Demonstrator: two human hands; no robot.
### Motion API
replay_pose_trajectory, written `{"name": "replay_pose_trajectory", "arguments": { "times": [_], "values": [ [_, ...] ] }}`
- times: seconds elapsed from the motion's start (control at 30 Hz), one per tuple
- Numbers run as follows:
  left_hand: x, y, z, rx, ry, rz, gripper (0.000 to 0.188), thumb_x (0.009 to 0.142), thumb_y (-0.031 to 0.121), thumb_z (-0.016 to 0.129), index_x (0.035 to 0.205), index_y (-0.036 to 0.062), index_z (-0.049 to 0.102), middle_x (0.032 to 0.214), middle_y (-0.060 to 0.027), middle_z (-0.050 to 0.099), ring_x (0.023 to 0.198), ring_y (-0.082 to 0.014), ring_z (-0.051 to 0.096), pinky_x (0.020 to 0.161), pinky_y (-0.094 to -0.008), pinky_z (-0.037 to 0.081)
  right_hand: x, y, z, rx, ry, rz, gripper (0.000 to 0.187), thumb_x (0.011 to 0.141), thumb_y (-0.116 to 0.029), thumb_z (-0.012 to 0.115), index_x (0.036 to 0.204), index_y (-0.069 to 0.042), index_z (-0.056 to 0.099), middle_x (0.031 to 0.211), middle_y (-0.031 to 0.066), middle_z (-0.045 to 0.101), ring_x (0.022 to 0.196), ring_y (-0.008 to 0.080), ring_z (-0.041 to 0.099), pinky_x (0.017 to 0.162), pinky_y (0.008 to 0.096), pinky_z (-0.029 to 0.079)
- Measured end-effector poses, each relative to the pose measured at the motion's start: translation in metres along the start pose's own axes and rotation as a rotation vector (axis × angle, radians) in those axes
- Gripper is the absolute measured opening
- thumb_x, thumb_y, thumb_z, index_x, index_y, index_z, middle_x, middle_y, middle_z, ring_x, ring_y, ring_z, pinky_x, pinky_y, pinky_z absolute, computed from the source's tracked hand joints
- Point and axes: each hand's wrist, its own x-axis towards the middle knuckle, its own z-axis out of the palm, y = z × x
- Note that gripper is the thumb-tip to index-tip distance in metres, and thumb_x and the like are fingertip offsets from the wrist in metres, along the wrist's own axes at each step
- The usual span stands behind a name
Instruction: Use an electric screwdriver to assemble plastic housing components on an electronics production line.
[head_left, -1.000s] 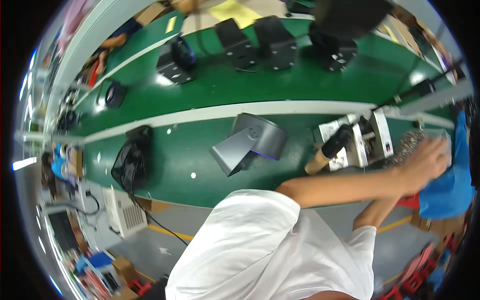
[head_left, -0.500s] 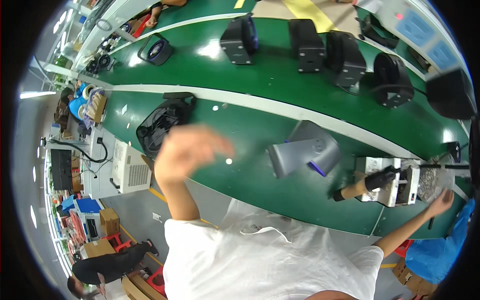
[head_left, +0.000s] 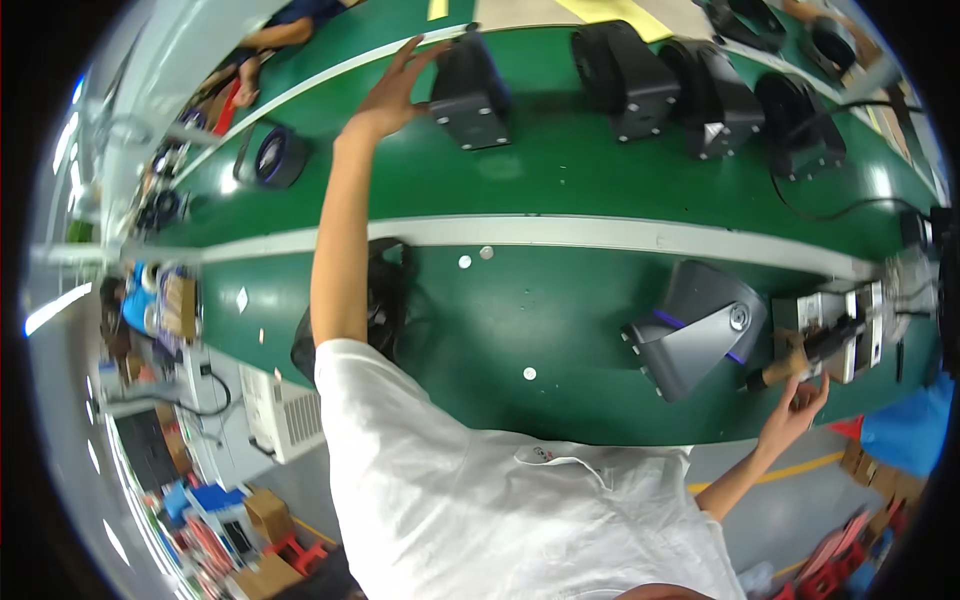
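At the far side of the bench, my left hand (head_left: pixel 388 103) reaches forward with fingers stretched and spread. Its fingertips and thumb meet the left side of a dark unit in a U-shaped bracket (head_left: pixel 470 100); whether they press on it is unclear. My right hand (head_left: pixel 795 408) is low on the right, fingers half curled and apart, just below the tip end of an electric screwdriver (head_left: pixel 810 355). I see nothing held in it. Left of that hand lies a grey bracketed unit (head_left: pixel 695 335) with purple edges and a round pivot. My left arm partly covers a black moulded part (head_left: pixel 385 300).
Several dark bracketed units (head_left: pixel 635 85) line the far right, with a cable trailing. A smaller unit (head_left: pixel 280 158) stands far left. A white raised rail (head_left: pixel 560 232) divides the green bench. White holders (head_left: pixel 840 310) stand beside the screwdriver. Other people's arms (head_left: pixel 275 38) show beyond.
My left hand has swung forward from the near bench to the far unit. My right hand has come back left from the bag of small parts to beside the screwdriver. The view has shifted.
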Motion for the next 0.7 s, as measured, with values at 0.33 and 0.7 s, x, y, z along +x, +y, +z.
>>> {"name": "replay_pose_trajectory", "arguments": {
  "times": [0.33, 0.7],
  "values": [
    [0.038, -0.018, 0.034, -0.271, -0.008, 0.129, 0.076, 0.068, -0.003, 0.069, 0.136, 0.0108, 0.038, 0.138, -0.0091, 0.041, 0.129, -0.0246, 0.039, 0.109, -0.0383, 0.031, 0.009, -0.055, 0.015, -0.199, 0.087, 0.112, 0.065, 0.081, -0.021, 0.073, 0.137, -0.013, 0.042, 0.099, 0.0044, 0.055, 0.072, 0.0091, 0.052, 0.065, 0.0225, 0.044],
    [-0.009, -0.011, 0.062, -0.173, 0.81, 0.035, 0.048, 0.076, 0.011, 0.074, 0.119, 0.0051, 0.052, 0.112, -0.0086, 0.058, 0.103, -0.0192, 0.055, 0.093, -0.0309, 0.043, 0.015, 0.0, 0.043, 0.121, 0.118, 0.003, 0.067, 0.076, -0.024, 0.078, 0.127, 0.004, 0.046, 0.104, 0.0083, 0.061, 0.08, 0.0116, 0.059, 0.071, 0.0263, 0.049]
  ]
}}
